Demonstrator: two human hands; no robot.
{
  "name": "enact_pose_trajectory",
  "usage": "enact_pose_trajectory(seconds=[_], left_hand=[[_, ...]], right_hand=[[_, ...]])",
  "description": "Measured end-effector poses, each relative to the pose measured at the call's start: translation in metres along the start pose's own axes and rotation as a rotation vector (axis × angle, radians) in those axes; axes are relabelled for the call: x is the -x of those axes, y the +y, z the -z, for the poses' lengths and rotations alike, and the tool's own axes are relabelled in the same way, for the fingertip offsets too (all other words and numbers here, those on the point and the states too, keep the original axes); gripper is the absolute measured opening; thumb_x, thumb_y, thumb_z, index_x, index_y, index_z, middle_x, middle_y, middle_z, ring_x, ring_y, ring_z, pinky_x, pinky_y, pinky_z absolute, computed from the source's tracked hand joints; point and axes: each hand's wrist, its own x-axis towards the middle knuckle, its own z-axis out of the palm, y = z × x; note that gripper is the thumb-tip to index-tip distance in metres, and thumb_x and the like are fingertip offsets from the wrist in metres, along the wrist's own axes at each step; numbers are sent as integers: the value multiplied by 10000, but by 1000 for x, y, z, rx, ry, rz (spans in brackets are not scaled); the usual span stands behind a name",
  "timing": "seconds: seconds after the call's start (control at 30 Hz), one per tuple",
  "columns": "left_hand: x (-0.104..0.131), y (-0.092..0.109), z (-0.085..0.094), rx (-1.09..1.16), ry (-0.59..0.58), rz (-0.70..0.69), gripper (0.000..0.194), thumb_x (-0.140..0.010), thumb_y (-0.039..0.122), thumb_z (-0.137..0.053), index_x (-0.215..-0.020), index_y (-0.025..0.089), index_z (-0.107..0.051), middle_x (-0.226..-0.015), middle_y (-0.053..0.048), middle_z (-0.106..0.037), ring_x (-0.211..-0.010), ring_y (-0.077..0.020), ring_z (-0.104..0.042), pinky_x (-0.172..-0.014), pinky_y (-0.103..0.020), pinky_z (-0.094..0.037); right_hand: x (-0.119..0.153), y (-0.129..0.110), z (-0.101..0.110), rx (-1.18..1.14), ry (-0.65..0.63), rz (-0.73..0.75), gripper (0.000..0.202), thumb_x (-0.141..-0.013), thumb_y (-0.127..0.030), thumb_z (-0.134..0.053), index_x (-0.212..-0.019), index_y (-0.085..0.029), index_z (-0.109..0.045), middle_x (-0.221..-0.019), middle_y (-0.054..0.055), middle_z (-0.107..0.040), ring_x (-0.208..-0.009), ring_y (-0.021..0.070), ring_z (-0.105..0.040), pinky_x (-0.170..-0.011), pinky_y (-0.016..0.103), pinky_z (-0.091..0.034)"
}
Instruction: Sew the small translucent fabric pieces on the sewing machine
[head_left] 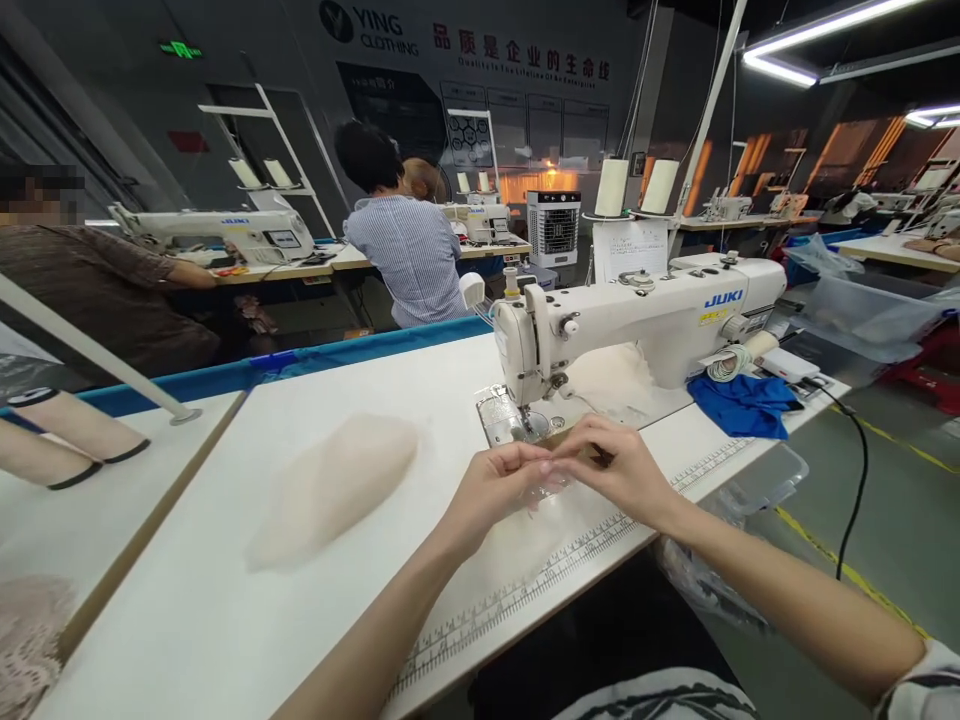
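My left hand [499, 487] and my right hand [621, 466] meet just in front of the needle area of a white sewing machine [622, 305]. Both have thumb and fingers pinched together on a thin, sheer pale fabric [517, 545], part of which hangs over the table edge ruler. The fingers hide most of the gripped edge. Behind my fingertips is the metal needle plate [499, 415], with the presser foot above it. More pale fabric [611, 380] lies under the machine's arm. To the left, a beige sheer piece [345, 480] rests flat on the white table.
A blue cloth [742, 403] and a coil of elastic [729, 363] lie at the machine's right end. Thread cones [82, 425] stand on the left table, near lace fabric [34, 640]. A ruler strip [555, 565] runs along the front edge. Two people sit beyond.
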Motion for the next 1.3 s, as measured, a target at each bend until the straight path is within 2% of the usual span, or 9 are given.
enact_pose_trajectory(seconds=[0.3,0.43,0.53,0.73,0.9,1.0,1.07,1.2,1.3], left_hand=[[-9,-15,6,-118,-107,-63,247,-791,423,-655,-805,178,-679,-712,-44,-697,-679,-160,-636,-582,-238,-473],[-8,-9,7,-112,-123,-39,241,-790,409,-653,-746,172,-664,-675,-40,-683,-633,-150,-616,-578,-241,-468],[-6,-5,6,-111,-215,-27,233,-793,378,-648,-710,161,-657,-693,-36,-671,-627,-143,-609,-598,-247,-480],[-10,-11,4,-140,-241,-43,239,-789,367,-653,-711,142,-637,-701,-37,-668,-634,-154,-631,-626,-276,-509],[-10,-12,6,-135,-222,-30,267,-759,401,-680,-697,144,-641,-676,-36,-663,-612,-145,-616,-623,-274,-504],[-9,-10,9,-126,-170,-7,271,-748,408,-689,-707,144,-642,-673,-34,-658,-611,-133,-601,-615,-262,-493],[-9,-9,11,-106,-143,13,271,-755,414,-678,-746,145,-649,-703,-40,-663,-615,-130,-595,-605,-262,-490],[-9,-7,10,-69,-126,37,270,-745,412,-685,-775,145,-664,-701,-42,-654,-612,-134,-583,-583,-265,-478],[-9,-6,8,-66,-111,44,266,-742,412,-690,-763,147,-675,-691,-37,-650,-607,-125,-566,-599,-258,-466]], right_hand=[[-6,16,-1,-14,-31,-27,231,-842,-332,-631,-679,-194,-542,-762,17,-585,-710,137,-533,-614,261,-381],[-8,13,-3,-337,-127,-197,294,-801,-376,-669,-650,-191,-498,-770,31,-640,-667,133,-551,-586,259,-391],[-10,11,-6,-471,-265,-241,301,-826,-391,-642,-683,-195,-463,-632,-3,-623,-577,117,-528,-544,242,-375],[-13,19,-8,-59,-301,18,342,-868,-440,-573,-668,-194,-444,-608,-31,-519,-534,95,-448,-505,228,-339],[-13,15,-9,7,-239,98,330,-899,-418,-525,-670,-195,-443,-592,-32,-497,-516,90,-432,-493,220,-334],[-14,16,12,38,-238,31,333,-861,-435,-576,-665,-183,-481,-595,-30,-512,-520,85,-424,-498,218,-328],[-11,19,41,114,-242,-187,374,-811,-478,-622,-631,-177,-492,-578,-30,-517,-510,83,-416,-486,216,-315],[0,20,101,233,-769,-512,362,-847,-499,-558,-740,-170,-662,-595,11,-616,-454,96,-416,-439,239,-297],[7,11,105,342,-569,-428,263,-820,-444,-616,-889,-207,-706,-856,37,-694,-619,136,-557,-534,250,-379]])
